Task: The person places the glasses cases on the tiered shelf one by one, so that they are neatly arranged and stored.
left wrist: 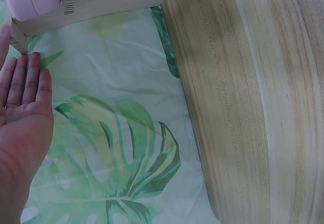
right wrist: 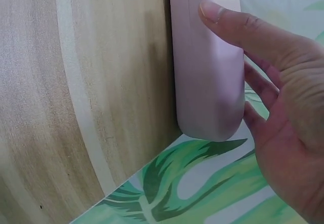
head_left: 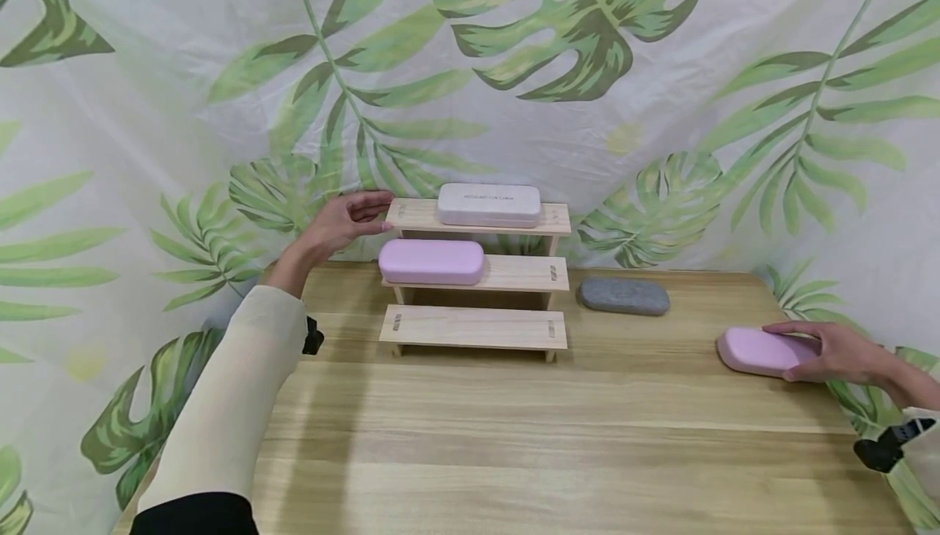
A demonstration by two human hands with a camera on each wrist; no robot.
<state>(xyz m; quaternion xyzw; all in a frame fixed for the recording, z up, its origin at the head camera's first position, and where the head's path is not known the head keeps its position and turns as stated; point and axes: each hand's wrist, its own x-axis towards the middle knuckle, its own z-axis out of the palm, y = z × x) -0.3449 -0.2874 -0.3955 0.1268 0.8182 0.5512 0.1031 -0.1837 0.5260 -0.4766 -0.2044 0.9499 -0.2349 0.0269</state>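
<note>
A three-tier wooden stand (head_left: 514,327) stands on the table. On its top tier lies a white glasses case (head_left: 489,205) with small print. A pink glasses case (head_left: 431,262) sits at the left of the middle tier. My left hand (head_left: 345,221) is at the left end of the top tier; in the left wrist view its fingers (left wrist: 31,82) are straight, with fingertips by the board's end. At the table's right edge, my right hand (head_left: 837,354) grips a second pink glasses case (head_left: 760,351) between thumb and fingers. The case rests on the table in the right wrist view.
A grey glasses case (head_left: 624,296) lies on the wooden table (head_left: 514,437) to the right of the stand. A leaf-patterned cloth (head_left: 529,135) hangs behind the table and along its sides.
</note>
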